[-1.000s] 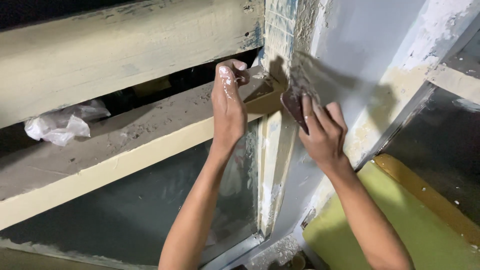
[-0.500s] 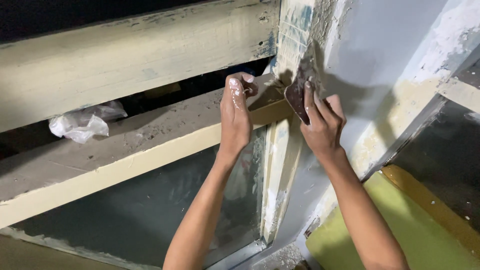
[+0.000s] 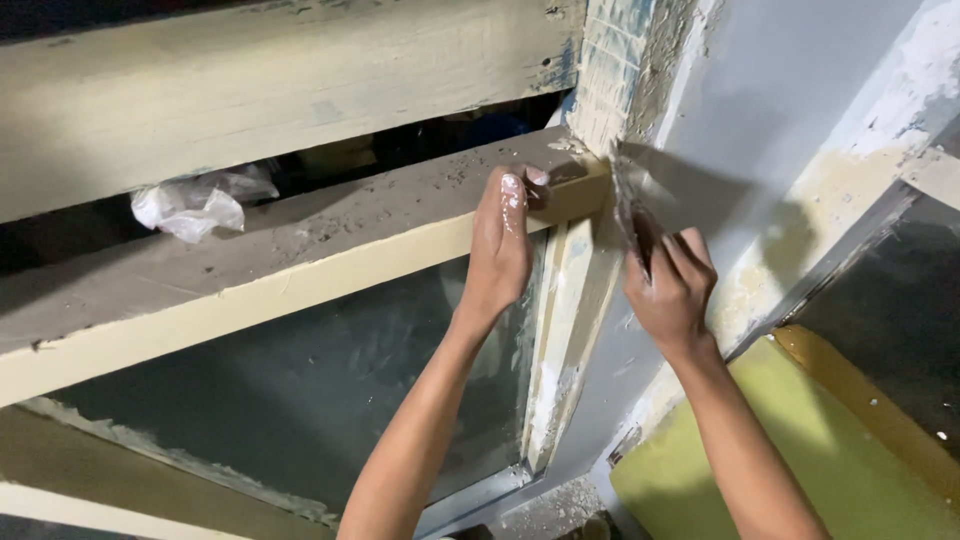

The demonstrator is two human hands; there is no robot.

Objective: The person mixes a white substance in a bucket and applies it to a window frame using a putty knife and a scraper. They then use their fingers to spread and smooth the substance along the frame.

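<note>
Your left hand (image 3: pixel 503 240) rests on the end of the dusty concrete ledge (image 3: pixel 300 240), fingers curled over its pale yellow front edge where the ledge meets the upright. White smears on the knuckles. The grip looks clenched on a small flat thing at the ledge end, but you cannot tell from this view what it is, or whether the fingers hold it or only press the ledge.

Your right hand (image 3: pixel 668 290) is just right of the left, the two near but apart. Its grip is closed around the dark handle of a putty knife (image 3: pixel 650 195). The wide metal blade points up and lies flat against the grey wall (image 3: pixel 790 90), with its left edge at the corner beside the rough, chipped plaster column (image 3: pixel 625 70).

Below the hands, a cream-painted frame post (image 3: pixel 560 350) runs down between a dark glass pane (image 3: pixel 290 400) and the wall. Plaster crumbs lie at its foot.

On the ledge, well to the left of your left hand, a crumpled white plastic bag (image 3: pixel 195 205) sits in the gap under the upper beam (image 3: pixel 280 90). Lower right, a yellow-green sheet (image 3: pixel 840 470) lies under your right forearm.
</note>
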